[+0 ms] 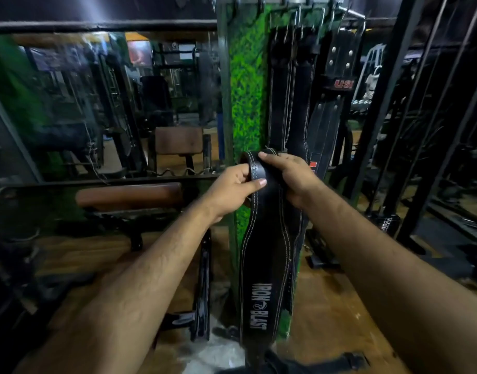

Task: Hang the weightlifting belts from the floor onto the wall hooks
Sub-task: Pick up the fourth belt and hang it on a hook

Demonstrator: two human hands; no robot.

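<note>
A black leather belt (pixel 267 255) with white stitching and "IRON BLAST" lettering hangs down from both my hands in front of the green wall panel (pixel 248 85). My left hand (pixel 232 188) pinches its curled upper end from the left. My right hand (pixel 291 175) grips the same end from the right. Its lower end reaches the floor. Other black belts (pixel 288 103) hang on the panel from metal hooks (pixel 299 14) at the top, one with a red "USI" label (pixel 343 84).
A mirror (pixel 105 103) fills the left wall behind a brown padded bench (pixel 129 195). Black rack uprights (pixel 393 103) and cables stand at the right. The floor (pixel 334 306) is wood-patterned, with a dark strap (pixel 348 359) and pale plastic near my feet.
</note>
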